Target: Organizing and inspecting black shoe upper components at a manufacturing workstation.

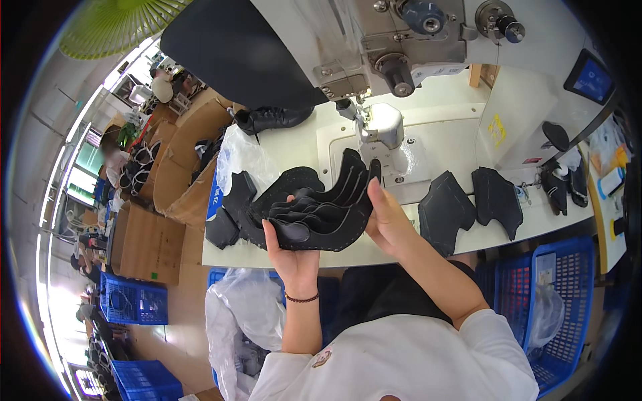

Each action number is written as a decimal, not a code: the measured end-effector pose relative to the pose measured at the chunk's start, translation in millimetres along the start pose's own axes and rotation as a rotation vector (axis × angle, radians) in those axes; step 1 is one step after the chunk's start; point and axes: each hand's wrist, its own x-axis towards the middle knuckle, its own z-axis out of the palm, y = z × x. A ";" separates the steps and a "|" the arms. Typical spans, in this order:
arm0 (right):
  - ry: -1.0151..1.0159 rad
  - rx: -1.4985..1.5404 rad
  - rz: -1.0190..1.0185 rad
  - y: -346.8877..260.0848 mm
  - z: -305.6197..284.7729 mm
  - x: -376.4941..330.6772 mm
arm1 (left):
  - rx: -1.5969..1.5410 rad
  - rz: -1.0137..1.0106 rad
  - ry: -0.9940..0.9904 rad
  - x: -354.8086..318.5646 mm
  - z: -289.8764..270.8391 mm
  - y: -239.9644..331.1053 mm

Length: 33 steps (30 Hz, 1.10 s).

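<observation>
Between both hands I hold a stack of black curved shoe upper pieces (334,224), nested and fanned apart, with stitch holes along their edges. My left hand (292,262) is closed on its lower left side, thumb on the front. My right hand (391,224) grips the right end with the thumb up along the edge. The stack is just in front of the sewing machine's post (384,127). More black pieces (241,190) lie left of and behind the stack. Two flat black pieces, one nearer (447,210) and one farther right (497,200), lie on the white table (535,230).
A black shoe (277,120) and a clear plastic bag (244,160) sit at the back left. Small black parts (558,187) lie at the table's right end. Blue baskets (565,301) stand below at the right, cardboard boxes (147,244) at the left. Other people are far left.
</observation>
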 end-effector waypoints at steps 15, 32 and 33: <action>0.049 -0.138 -0.008 22.2 12.4 7.9 | 0.339 0.362 0.088 -8.6 16.4 -14.5; 0.105 0.176 0.169 38.3 -2.2 21.0 | 0.616 0.380 0.090 -14.8 6.5 -24.4; 0.110 0.175 0.166 37.6 -3.0 21.2 | 0.614 0.378 0.092 -14.0 6.6 -24.6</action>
